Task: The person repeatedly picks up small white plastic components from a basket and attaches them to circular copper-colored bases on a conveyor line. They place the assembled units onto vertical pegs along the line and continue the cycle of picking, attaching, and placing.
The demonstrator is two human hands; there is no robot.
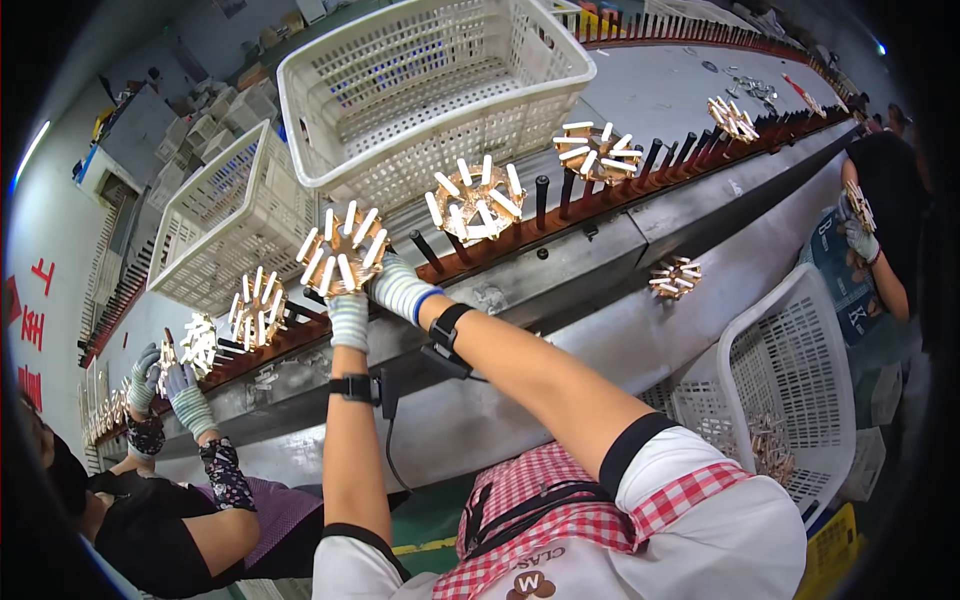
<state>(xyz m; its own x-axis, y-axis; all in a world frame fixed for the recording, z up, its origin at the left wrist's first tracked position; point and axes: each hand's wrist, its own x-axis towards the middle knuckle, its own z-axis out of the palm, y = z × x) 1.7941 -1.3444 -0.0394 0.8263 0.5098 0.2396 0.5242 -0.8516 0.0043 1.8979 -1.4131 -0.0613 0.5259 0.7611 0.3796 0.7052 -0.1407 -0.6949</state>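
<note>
Checked red-and-white apron (560, 500) nearest, below both bare forearms. Left hand (348, 318), striped glove, fingers closed on lower edge of copper star-shaped coil assembly (343, 250) with white sleeved ends. Right hand (400, 288), striped glove, fingers curled against same assembly's right side. Assembly seated over black pegs on red rail (600, 200) at far edge of grey workbench (560, 330). Similar assemblies (476, 200) along rail. White plastic baskets (430, 80) beyond; further basket (790, 370) at right. Co-worker's gloved hands (165, 385) at left, another person's (858, 235) at right.
</note>
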